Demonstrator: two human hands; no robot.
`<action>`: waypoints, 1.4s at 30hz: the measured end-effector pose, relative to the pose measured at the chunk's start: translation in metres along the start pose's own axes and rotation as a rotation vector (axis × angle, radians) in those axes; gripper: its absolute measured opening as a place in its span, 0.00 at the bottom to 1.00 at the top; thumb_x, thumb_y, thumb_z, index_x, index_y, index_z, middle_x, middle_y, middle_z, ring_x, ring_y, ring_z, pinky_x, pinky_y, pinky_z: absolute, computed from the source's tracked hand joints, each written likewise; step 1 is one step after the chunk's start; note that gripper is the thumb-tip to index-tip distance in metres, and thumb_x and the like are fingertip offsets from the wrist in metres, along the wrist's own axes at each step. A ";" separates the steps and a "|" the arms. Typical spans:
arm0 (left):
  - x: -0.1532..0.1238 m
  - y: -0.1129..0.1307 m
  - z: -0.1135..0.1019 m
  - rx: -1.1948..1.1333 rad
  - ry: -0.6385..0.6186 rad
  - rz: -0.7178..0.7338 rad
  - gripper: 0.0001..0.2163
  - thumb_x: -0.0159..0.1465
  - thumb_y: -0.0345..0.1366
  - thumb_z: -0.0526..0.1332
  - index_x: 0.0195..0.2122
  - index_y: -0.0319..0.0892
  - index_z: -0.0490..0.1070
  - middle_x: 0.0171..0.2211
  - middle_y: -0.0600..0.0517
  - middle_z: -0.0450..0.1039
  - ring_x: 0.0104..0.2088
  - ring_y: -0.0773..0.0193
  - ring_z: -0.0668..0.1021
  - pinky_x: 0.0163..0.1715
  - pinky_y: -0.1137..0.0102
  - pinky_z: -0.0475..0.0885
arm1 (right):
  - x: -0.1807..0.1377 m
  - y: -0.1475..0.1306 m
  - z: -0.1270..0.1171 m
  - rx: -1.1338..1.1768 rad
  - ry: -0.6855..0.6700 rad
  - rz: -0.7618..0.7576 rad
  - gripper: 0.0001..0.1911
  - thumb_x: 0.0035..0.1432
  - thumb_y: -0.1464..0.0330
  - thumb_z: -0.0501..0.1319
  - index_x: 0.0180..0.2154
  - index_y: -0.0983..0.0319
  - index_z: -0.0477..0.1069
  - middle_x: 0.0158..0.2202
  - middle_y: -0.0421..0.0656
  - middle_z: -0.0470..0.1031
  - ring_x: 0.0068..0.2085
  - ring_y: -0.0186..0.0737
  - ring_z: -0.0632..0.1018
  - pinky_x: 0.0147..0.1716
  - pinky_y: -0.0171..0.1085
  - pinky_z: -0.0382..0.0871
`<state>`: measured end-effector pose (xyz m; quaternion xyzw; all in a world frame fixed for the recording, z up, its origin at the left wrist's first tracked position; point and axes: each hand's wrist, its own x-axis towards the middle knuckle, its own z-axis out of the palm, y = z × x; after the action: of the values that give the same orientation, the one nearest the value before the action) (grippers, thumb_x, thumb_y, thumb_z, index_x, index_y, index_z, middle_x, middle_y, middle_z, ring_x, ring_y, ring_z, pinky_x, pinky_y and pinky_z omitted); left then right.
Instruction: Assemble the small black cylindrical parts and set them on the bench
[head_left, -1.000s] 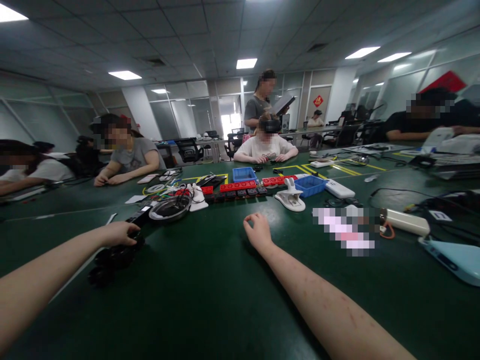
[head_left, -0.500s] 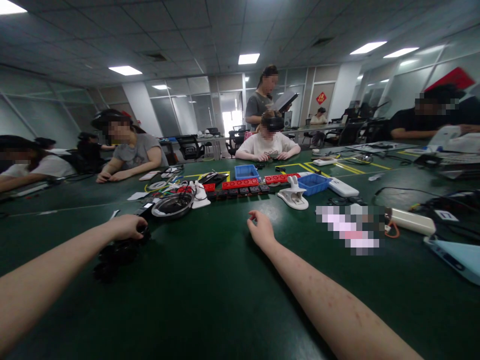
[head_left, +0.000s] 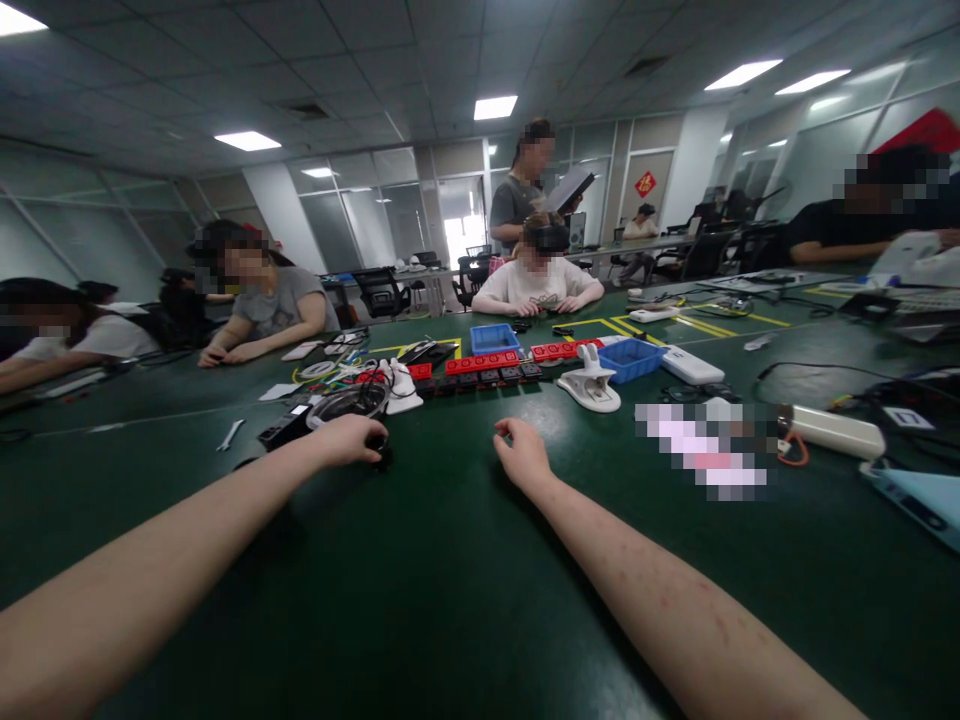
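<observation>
Left hand (head_left: 349, 440) lay on the green table (head_left: 450, 560), nearer the camera than the red-and-black block row (head_left: 487, 368) and below its left end; fingers curled shut over a small black object (head_left: 382, 459), mostly hidden under the hand; right hand (head_left: 523, 455) sat near side of the row, below its right half, fingers loosely half-curled, holding nothing; round black dish (head_left: 346, 403) just left of the row; white clamp (head_left: 592, 385) just past its right end

Green table (head_left: 450, 600), glass partition walls (head_left: 360, 220), lit ceiling panels (head_left: 495, 107), office chairs (head_left: 379, 293).
</observation>
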<state>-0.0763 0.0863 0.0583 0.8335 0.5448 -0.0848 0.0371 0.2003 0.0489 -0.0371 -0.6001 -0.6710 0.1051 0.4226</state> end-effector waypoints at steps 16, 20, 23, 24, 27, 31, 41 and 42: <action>0.041 0.174 0.043 -0.351 0.372 0.286 0.18 0.56 0.42 0.55 0.48 0.45 0.62 0.41 0.50 0.69 0.40 0.60 0.72 0.39 0.70 0.66 | 0.008 0.001 -0.023 0.138 0.230 0.079 0.21 0.58 0.63 0.41 0.22 0.62 0.65 0.22 0.41 0.69 0.27 0.37 0.70 0.28 0.34 0.59; 0.045 0.173 0.062 -0.500 0.518 0.257 0.15 0.54 0.38 0.57 0.43 0.43 0.64 0.38 0.50 0.68 0.39 0.60 0.71 0.39 0.68 0.66 | 0.008 0.002 -0.018 0.144 0.262 0.081 0.16 0.57 0.65 0.41 0.32 0.63 0.66 0.27 0.43 0.70 0.30 0.38 0.70 0.30 0.35 0.60; 0.049 0.169 0.069 -0.640 0.516 0.275 0.15 0.52 0.36 0.60 0.42 0.43 0.64 0.38 0.50 0.68 0.39 0.59 0.71 0.39 0.67 0.66 | 0.007 0.002 -0.012 0.196 0.261 0.104 0.15 0.55 0.66 0.46 0.41 0.63 0.62 0.24 0.39 0.66 0.27 0.37 0.69 0.28 0.35 0.61; 0.050 0.168 0.069 -0.678 0.488 0.293 0.16 0.52 0.36 0.60 0.42 0.43 0.63 0.38 0.50 0.68 0.39 0.59 0.71 0.39 0.67 0.66 | 0.007 0.003 -0.009 0.213 0.247 0.113 0.15 0.53 0.65 0.48 0.43 0.63 0.61 0.22 0.38 0.64 0.26 0.37 0.68 0.27 0.34 0.61; 0.051 0.162 0.068 -0.758 0.417 0.352 0.17 0.52 0.35 0.60 0.44 0.43 0.62 0.39 0.51 0.69 0.39 0.60 0.72 0.38 0.69 0.67 | 0.008 0.006 -0.003 0.249 0.175 0.140 0.15 0.51 0.63 0.52 0.40 0.63 0.62 0.20 0.35 0.61 0.24 0.36 0.67 0.26 0.34 0.61; 0.050 0.158 0.068 -0.798 0.393 0.354 0.18 0.52 0.36 0.60 0.45 0.43 0.61 0.40 0.50 0.69 0.40 0.59 0.72 0.39 0.69 0.66 | 0.010 0.009 0.002 0.287 0.124 0.168 0.14 0.51 0.61 0.52 0.37 0.63 0.64 0.20 0.36 0.61 0.24 0.36 0.67 0.26 0.34 0.61; 0.044 0.159 0.066 -0.718 0.421 0.335 0.19 0.53 0.35 0.59 0.46 0.42 0.62 0.41 0.49 0.69 0.42 0.58 0.71 0.42 0.67 0.65 | 0.004 0.001 0.003 0.209 0.117 0.143 0.15 0.55 0.59 0.48 0.37 0.63 0.62 0.30 0.42 0.68 0.33 0.39 0.70 0.34 0.37 0.62; 0.041 0.157 0.065 -0.704 0.411 0.331 0.19 0.52 0.35 0.60 0.45 0.42 0.63 0.41 0.49 0.70 0.41 0.57 0.71 0.42 0.67 0.65 | 0.003 -0.001 0.003 0.208 0.095 0.137 0.15 0.55 0.60 0.47 0.36 0.63 0.63 0.29 0.42 0.68 0.33 0.39 0.69 0.34 0.37 0.62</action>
<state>0.0774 0.0501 -0.0178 0.8457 0.3955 0.2806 0.2230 0.1974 0.0519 -0.0369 -0.6018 -0.5932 0.1741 0.5056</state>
